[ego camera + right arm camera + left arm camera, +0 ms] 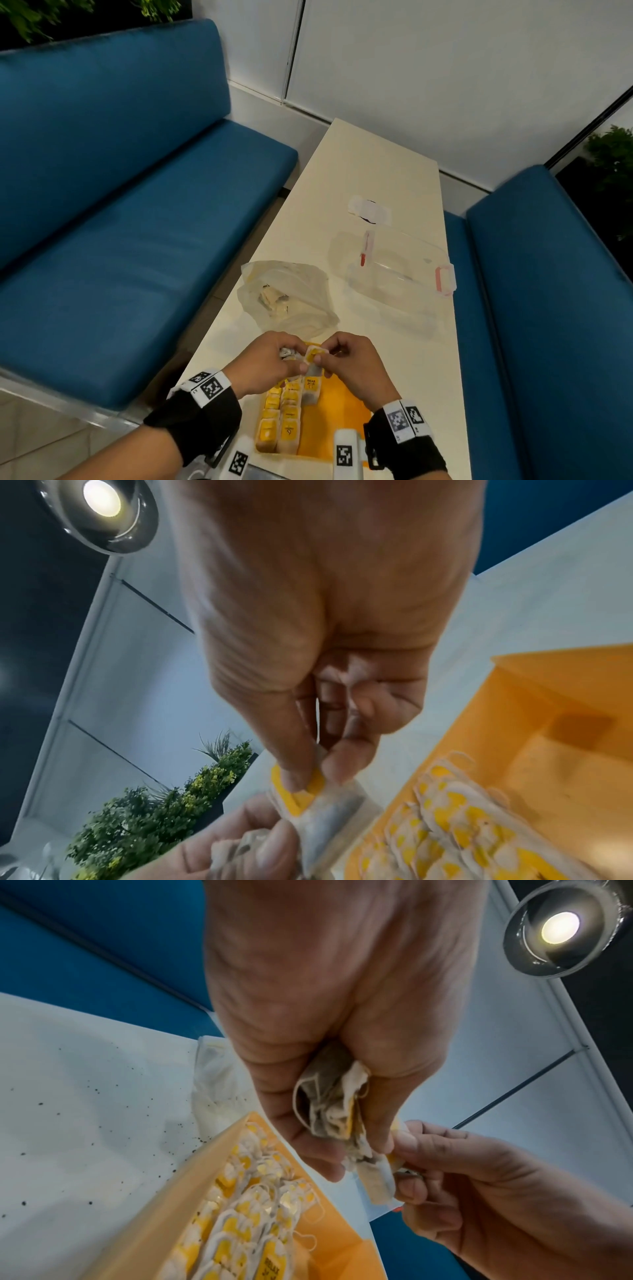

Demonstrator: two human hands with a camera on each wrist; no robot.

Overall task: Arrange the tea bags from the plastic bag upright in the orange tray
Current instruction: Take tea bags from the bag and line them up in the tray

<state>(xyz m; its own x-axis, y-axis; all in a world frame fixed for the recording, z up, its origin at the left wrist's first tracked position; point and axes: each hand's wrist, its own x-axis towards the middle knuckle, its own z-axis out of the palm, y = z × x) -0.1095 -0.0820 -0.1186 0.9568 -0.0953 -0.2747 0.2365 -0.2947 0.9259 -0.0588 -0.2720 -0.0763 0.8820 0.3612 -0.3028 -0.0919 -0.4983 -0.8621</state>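
Orange tray [346, 404] part filled with upright tea bags [281, 416]; more in plastic bag [291, 301]; left hand [263, 363] clutching a bunch [329, 1110], right hand [352, 363] fingers [294, 764] pinching one tea bag [313, 358].

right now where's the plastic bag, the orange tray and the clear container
plastic bag [291, 294]: head view, on its crumpled middle
orange tray [346, 407]: head view, on its bare floor right of the tea bags
clear container [394, 274]: head view, on its see-through wall

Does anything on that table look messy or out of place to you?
Yes. The left wrist view shows dark specks scattered over the white table beside the orange tray; they look like spilled tea, though I cannot be sure. The left hand also grips a crumpled bunch of tea bags rather than neat ones.
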